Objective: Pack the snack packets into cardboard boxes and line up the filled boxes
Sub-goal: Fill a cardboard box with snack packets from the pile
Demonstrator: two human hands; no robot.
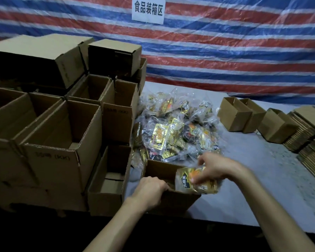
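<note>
Overhead, sign (148, 9) reads 食品装箱区; left hand (151, 190) grips box (175, 201), right hand (215, 166) packet (185, 180)

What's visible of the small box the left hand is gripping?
The box is small, brown corrugated cardboard, open-topped and upright near the front edge of the table. The left hand grips its near rim. The right hand pinches a gold-and-black snack packet tilted into its right side. The packet pile lies just behind it.

A red, white and blue striped tarp (225, 51) carries a white sign (148, 10) near its top; a grey table (247, 171) lies below the tarp
</note>
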